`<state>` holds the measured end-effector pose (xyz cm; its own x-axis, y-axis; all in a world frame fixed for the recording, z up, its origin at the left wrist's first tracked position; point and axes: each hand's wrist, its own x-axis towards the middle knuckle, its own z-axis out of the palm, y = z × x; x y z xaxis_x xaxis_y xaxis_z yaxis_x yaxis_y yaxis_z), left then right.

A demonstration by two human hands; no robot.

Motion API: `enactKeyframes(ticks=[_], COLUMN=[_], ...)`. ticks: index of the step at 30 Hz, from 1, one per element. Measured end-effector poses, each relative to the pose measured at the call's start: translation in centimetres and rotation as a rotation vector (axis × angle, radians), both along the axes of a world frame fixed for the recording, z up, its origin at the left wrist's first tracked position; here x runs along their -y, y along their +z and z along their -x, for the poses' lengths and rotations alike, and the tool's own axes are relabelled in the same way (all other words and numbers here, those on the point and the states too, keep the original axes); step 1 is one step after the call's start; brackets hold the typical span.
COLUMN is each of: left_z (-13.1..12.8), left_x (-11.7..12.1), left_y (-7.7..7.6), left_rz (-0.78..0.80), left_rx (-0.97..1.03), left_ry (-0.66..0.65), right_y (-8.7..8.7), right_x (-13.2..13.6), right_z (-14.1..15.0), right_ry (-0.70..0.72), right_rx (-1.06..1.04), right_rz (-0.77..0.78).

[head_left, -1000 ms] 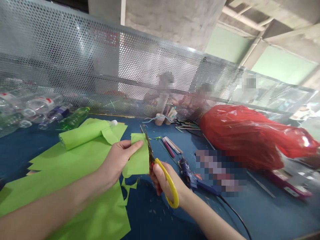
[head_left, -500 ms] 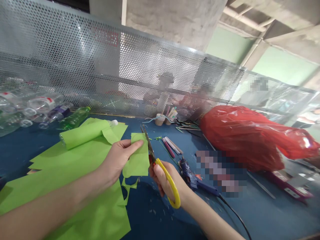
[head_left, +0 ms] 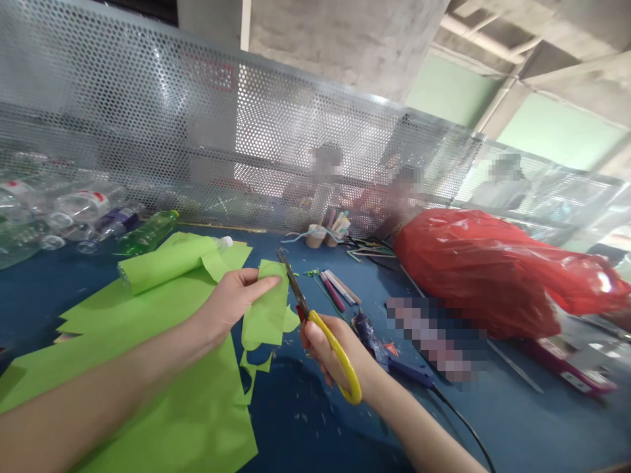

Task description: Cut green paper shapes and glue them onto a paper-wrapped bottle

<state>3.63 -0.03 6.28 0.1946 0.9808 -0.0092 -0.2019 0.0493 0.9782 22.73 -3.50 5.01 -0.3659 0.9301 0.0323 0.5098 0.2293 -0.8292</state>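
My left hand (head_left: 241, 295) pinches a small rectangle of green paper (head_left: 270, 312) between thumb and fingers. Yellow-handled scissors (head_left: 340, 358) are gripped in my right hand (head_left: 332, 345), with their blades along the right edge of that piece. A curved flap of green stands out at the rectangle's lower right, beside the blades. Under my left forearm lie large green sheets (head_left: 197, 401), and a scrap with a round cut-out (head_left: 251, 381) lies just below the held piece. Behind my left hand, a bottle wrapped in green paper (head_left: 167, 264) rests on the sheets.
Clear plastic bottles (head_left: 81, 203) and a green bottle (head_left: 150, 233) lie at the left. Right of my right hand are a blue glue gun (head_left: 379, 348) with its cord, and several pens (head_left: 340, 289). Two cups (head_left: 315, 236) stand before the perforated metal screen (head_left: 305, 131). A red bag (head_left: 473, 263) sits right.
The scissors and right hand have shifted slightly right and down. The green piece has narrowed along its right side, and a curved flap now shows beside the blades.
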Motion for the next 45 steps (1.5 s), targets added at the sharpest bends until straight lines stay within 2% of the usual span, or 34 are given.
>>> enactKeyframes(ticks=[5, 13, 18, 22, 24, 27, 30, 32, 35, 42, 45], left_z=[0.3, 0.7, 1.2, 1.7, 1.9, 2.2, 2.2, 2.0, 1.6, 1.5, 1.3], left_x=[-0.3, -0.5, -0.9, -1.7, -2.2, -2.5, -2.4, -2.0, -1.4, -0.8, -0.5], left_y=[0.5, 0.7, 0.9, 0.8, 0.7, 0.4, 0.0, -0.2, 0.0, 0.9, 1.0], left_rz=[0.000, 0.064, 0.044, 0.088, 0.134, 0.223, 0.280, 0.278, 0.251, 0.239, 0.185], left_rx=[0.012, 0.002, -0.003, 0.025, 0.108, 0.237, 0.251, 0.264, 0.321, 0.511, 0.562], left_ry=[0.007, -0.019, -0.027, -0.015, -0.067, -0.232, -0.409, -0.468, -0.414, -0.012, 0.033], right_y=[0.1, -0.6, -0.6, -0.5, -0.3, 0.0, 0.2, 0.2, 0.1, 0.1, -0.1], right_x=[-0.2, -0.5, -0.5, -0.5, -0.6, -0.6, -0.6, -0.5, -0.4, -0.6, -0.7], right_z=[-0.3, -0.4, -0.4, -0.5, -0.5, -0.3, -0.1, -0.1, -0.1, 0.0, 0.1], right_ry=[-0.001, -0.057, -0.084, -0.081, -0.076, -0.063, -0.058, -0.065, -0.075, -0.171, -0.166], right_rx=[0.028, 0.006, 0.045, 0.042, 0.014, -0.053, -0.111, -0.132, -0.157, -0.185, -0.191], right_rz=[-0.006, 0.079, 0.063, 0.059, 0.100, 0.177, 0.207, 0.207, 0.189, 0.144, 0.140])
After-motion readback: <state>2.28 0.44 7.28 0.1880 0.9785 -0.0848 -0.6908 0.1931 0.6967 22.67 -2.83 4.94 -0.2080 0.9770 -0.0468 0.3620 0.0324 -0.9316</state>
